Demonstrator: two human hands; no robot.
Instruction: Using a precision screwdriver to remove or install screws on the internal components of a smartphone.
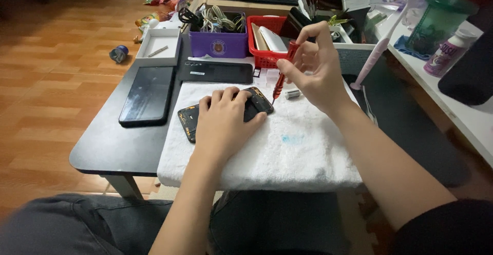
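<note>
- Black opened phone [191, 120] lies on a white towel [287, 147] on the bench [113, 147].
- Left hand [224, 124] lies flat on it, grip pressing it down.
- Right hand [313, 67], grip closed on a red screwdriver [281, 80], tip at the phone's top corner.
- Behind: second phone [215, 72], purple box [219, 43], red basket [262, 54].

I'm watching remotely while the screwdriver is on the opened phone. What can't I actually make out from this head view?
- Opened phone: the left hand covers most of it.
- Red screwdriver tip: too small to tell whether it sits in a screw.
- Screws: too small to see.
- Purple box: only tangled cables show; the rest is hidden by its walls.
- Right hand hides what lies behind it in the red basket.
</note>
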